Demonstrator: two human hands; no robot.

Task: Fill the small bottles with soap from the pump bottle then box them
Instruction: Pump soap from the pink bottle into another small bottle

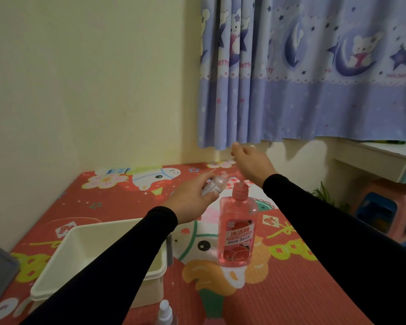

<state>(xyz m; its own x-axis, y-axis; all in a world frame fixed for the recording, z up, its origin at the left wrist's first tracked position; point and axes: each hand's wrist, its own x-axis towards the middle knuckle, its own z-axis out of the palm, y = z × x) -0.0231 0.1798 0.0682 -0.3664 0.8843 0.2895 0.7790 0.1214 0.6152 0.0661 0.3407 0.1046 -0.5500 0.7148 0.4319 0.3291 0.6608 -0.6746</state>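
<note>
The pink pump bottle (237, 233) stands upright near the middle of the worktop (302, 289), on a red cartoon-printed mat. The right hand (250, 164) rests on its pump head, fingers loosely spread and pointing left. The left hand (192, 200) grips a small clear bottle (215, 185), tilted with its mouth toward the pump spout, just beside it. A cream box (99, 259) sits open at near left, partly under the left sleeve. Another small bottle (165, 313) stands at the near edge, well apart from the pump bottle. Bare mat lies to the right and near side. A pale wall rises at the far left; a blue bear-print curtain (314, 71) hangs at the far right.
</note>
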